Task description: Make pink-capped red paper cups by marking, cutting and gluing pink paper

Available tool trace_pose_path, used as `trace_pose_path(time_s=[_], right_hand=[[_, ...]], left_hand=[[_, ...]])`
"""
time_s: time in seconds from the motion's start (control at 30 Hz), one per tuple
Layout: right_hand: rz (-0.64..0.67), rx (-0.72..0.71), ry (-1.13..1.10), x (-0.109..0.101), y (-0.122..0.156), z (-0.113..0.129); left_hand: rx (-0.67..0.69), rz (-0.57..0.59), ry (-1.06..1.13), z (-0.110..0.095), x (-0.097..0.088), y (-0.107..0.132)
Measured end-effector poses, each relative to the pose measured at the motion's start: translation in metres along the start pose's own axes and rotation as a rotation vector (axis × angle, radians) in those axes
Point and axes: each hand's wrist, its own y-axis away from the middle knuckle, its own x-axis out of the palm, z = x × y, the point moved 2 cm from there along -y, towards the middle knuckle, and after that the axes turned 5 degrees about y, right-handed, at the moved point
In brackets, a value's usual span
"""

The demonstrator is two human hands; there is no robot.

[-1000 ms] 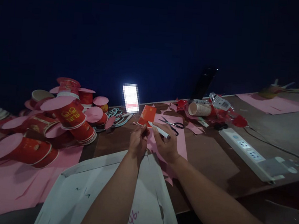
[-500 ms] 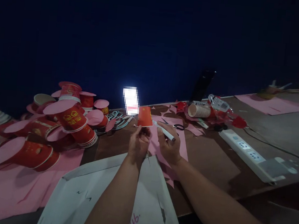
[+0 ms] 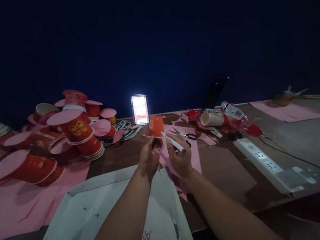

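My left hand (image 3: 149, 155) is closed around the lower end of a red paper cup (image 3: 156, 125), which stands up above the fingers. My right hand (image 3: 180, 156) grips a white pen (image 3: 176, 143) with a dark rear end, its tip at the cup's lower right edge; whether it touches cannot be made out. Behind the right hand, scissors (image 3: 185, 134) lie partly open on pink paper (image 3: 197, 161). To the left is a pile of red paper cups (image 3: 77, 129) with pink paper discs on their ends.
A lit phone screen (image 3: 140, 108) stands behind the cup, near a coiled cable (image 3: 125, 130). On the right are a stack of paper cups (image 3: 212, 119), plastic wrapping (image 3: 234, 112) and a power strip (image 3: 260, 163). A white box-like sheet (image 3: 83, 214) lies under my forearms.
The pen's tip has shifted slightly down and left along the cup's lower right edge. The cup is turned a little; both hands keep their hold. The view has shifted slightly.
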Motion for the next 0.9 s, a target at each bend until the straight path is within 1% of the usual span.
trace_pose_path(time_s=[0.13, 0.3, 0.5, 0.67, 0.9], right_hand=[[0.030, -0.001, -0.012, 0.0014, 0.0010, 0.0002], [0.042, 0.023, -0.022, 0.0020, 0.0024, -0.0004], [0.046, 0.018, -0.023, 0.0032, 0.0023, -0.0018], [0.031, 0.021, -0.007, 0.0030, 0.0020, -0.0025], [0.047, 0.022, 0.034, 0.0027, 0.0021, -0.0020]], left_hand=[[0.052, 0.062, -0.065, 0.0022, 0.0014, 0.0014], [0.086, 0.078, -0.133, 0.0026, 0.0020, 0.0029], [0.068, 0.141, -0.185, 0.0060, 0.0012, 0.0009], [0.079, 0.125, -0.225, 0.0066, 0.0004, 0.0022], [0.078, 0.141, -0.265, 0.0089, -0.0032, -0.0005]])
